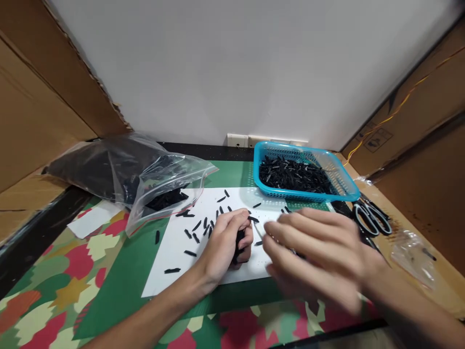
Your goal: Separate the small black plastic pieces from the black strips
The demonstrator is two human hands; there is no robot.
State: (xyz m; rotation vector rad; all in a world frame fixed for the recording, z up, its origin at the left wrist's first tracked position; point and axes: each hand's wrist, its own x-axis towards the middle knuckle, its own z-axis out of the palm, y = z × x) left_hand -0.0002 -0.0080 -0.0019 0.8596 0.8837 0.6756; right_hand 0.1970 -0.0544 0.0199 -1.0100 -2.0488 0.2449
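Note:
My left hand (229, 237) is closed around several small black strips, over the white sheet (160, 276). One black strip (253, 219) sticks out between its thumb and forefinger. My right hand (316, 247) is just to the right, smeared by motion, its fingers pointing toward the left hand. Whether it holds anything cannot be made out. A thin pale sliver (259, 230) shows between the hands; its kind is unclear. More loose black strips (190, 253) lie scattered on the sheet, mostly left of my left hand.
A blue basket (308, 195) of black pieces stands at the back right. On the left lies a clear zip bag (174, 174) with black contents. Scissors (370, 218) and a small clear bag (414, 259) lie at right. Cardboard walls (425, 155) flank the table.

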